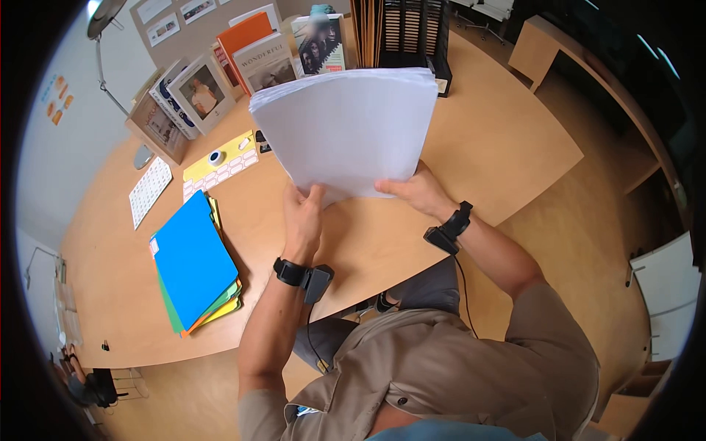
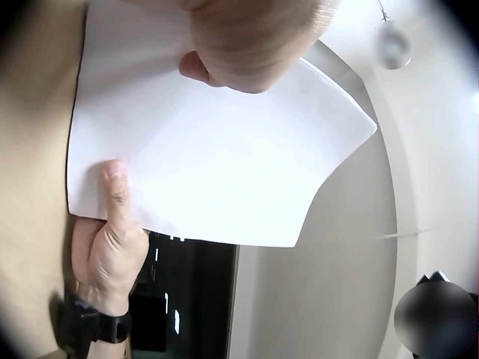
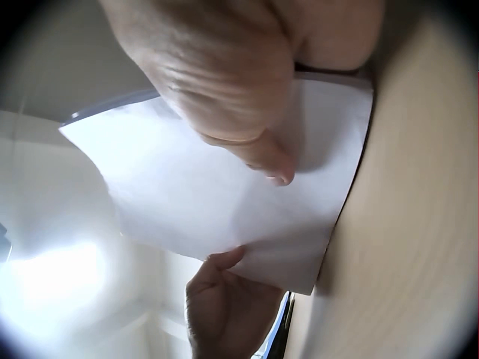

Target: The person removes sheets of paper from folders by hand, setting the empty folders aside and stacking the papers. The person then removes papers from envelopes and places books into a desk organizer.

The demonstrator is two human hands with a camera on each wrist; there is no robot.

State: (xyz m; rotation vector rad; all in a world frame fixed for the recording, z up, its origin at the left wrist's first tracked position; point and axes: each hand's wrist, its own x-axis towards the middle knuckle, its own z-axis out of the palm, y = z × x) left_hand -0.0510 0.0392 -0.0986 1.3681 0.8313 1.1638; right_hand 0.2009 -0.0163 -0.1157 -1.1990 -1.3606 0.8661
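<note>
A thick stack of white paper (image 1: 346,132) stands tilted up over the desk, its lower edge close to the wood. My left hand (image 1: 302,220) grips its lower left side, thumb on the near face. At the lower right, my right hand (image 1: 421,191) holds the stack with the thumb laid across the front sheet. In the left wrist view the right hand (image 2: 112,250) pinches the paper's edge, fingers behind it. The right wrist view shows the left hand (image 3: 232,307) doing likewise on the opposite side. Fingers behind the paper are mostly hidden.
Blue, green and yellow folders (image 1: 195,264) lie piled on the left of the desk (image 1: 507,147). Behind them are a white keyboard-like sheet (image 1: 151,192) and a yellow card (image 1: 239,151). Several books (image 1: 198,95) and a black file rack (image 1: 415,37) line the back.
</note>
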